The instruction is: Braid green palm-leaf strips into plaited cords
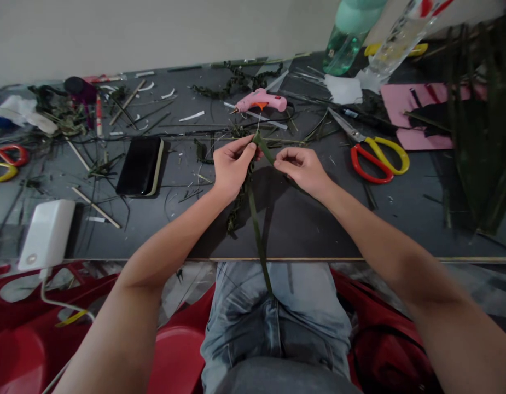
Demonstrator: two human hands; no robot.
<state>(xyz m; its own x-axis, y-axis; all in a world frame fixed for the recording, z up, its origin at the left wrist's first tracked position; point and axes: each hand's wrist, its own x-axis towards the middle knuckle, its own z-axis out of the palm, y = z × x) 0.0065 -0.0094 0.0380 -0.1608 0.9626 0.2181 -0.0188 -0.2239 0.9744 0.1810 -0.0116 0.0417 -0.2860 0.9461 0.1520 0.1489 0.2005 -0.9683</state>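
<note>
Over a littered table (pixel 310 238) — wall (pixel 174 33) behind — fingers (pixel 248 154) pinch green strip (pixel 266 149).

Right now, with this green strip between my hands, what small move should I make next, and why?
Perhaps draw the green strip gently snug with your right hand, keeping your left hand steady: the left pinches it near its top, the right holds it farther along, and a long hanging strip below could snag.
</note>
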